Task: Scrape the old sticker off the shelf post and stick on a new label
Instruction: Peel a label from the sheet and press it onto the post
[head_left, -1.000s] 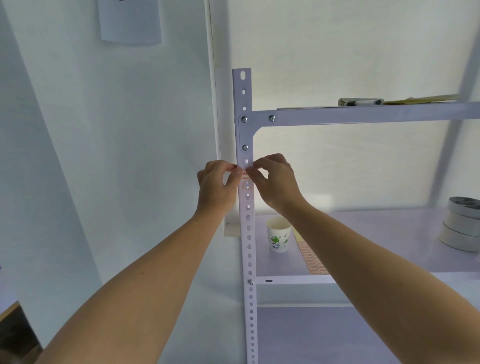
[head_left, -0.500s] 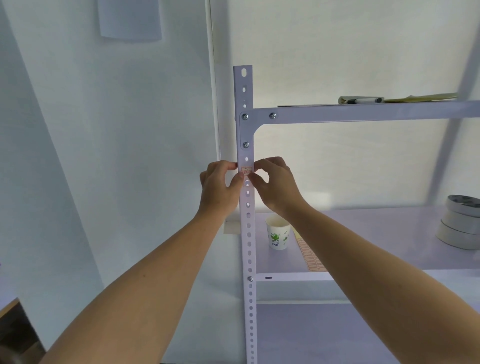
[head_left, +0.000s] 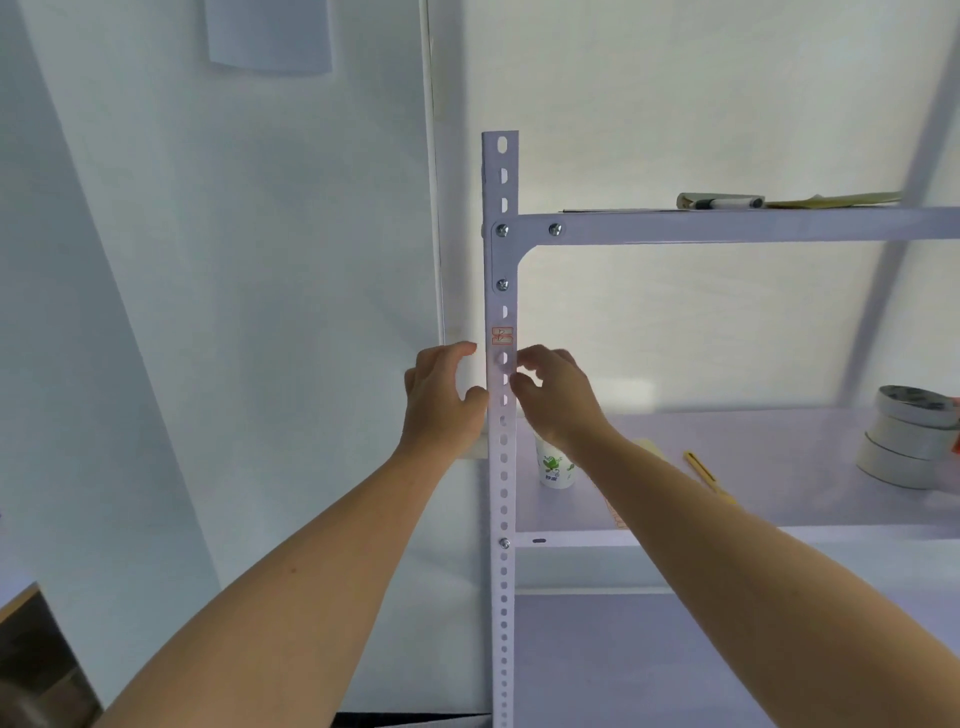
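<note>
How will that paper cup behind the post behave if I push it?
The cup looks like thin paper, so probably light and easily crushed. It stands upright on the smooth shelf, so a low push may slide it, a high one tip it.

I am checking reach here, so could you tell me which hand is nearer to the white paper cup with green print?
Right. The right hand is just above the white paper cup; the left hand is beyond the white perforated metal post.

Head camera, close, facing shelf post
</note>
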